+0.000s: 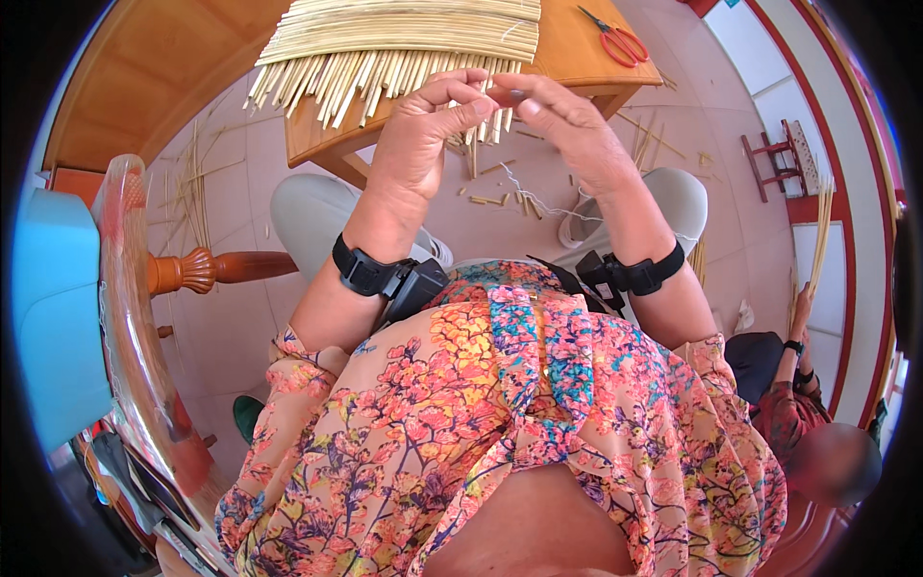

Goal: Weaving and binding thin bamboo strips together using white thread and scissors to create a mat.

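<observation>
A mat of pale straw-like sticks [394,37] lies on a wooden table [567,53], its loose ends hanging at the near edge. Just in front of those ends, my left hand [428,135] and my right hand [567,130] are raised with curled, pinched fingers meeting. Something small and dark shows between the fingertips, too small to name; a few sticks lie behind them. Red-handled scissors [625,46] rest on the table's right. A white string [538,197] trails below my hands toward the right.
A co-worker's hand [800,313] holds upright sticks [820,231] at the right. A small wooden stool [760,163] stands near the wall. Cut sticks [486,200] are scattered on the tiled floor. At the left are a turned wooden post [197,272] and a blue plastic object [62,298].
</observation>
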{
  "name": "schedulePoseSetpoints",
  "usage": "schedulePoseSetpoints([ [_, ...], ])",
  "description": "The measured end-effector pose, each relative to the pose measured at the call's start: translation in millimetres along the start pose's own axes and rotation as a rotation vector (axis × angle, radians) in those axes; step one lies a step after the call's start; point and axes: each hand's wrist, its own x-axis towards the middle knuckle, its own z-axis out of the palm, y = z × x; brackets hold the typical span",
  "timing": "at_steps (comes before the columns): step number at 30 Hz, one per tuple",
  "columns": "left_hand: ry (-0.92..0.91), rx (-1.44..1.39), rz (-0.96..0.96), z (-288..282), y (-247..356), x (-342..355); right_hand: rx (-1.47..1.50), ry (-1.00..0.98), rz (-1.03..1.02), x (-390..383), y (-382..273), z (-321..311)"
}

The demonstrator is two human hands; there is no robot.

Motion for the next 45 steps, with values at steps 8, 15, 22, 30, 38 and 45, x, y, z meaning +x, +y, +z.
schedulePoseSetpoints([
  [8,0.027,-0.058,-0.036,1,-2,3,0.161,-0.053,0.167,3,4,15],
  [15,-0.06,-0.213,-0.05,-12,3,3,0.323,-0.085,0.366,-7,8,14],
  [22,0.154,-0.561,0.04,-91,20,6,0.052,-0.075,0.476,-67,10,-41],
  [30,0.397,-0.497,0.143,-195,37,-27,-0.173,0.034,0.635,-133,2,-122],
  [38,0.541,-0.396,0.181,-256,37,-47,-0.062,0.319,0.686,-187,8,-193],
  [45,0.658,-0.217,0.196,-307,47,-58,0.123,0.332,0.732,-213,19,-222],
])
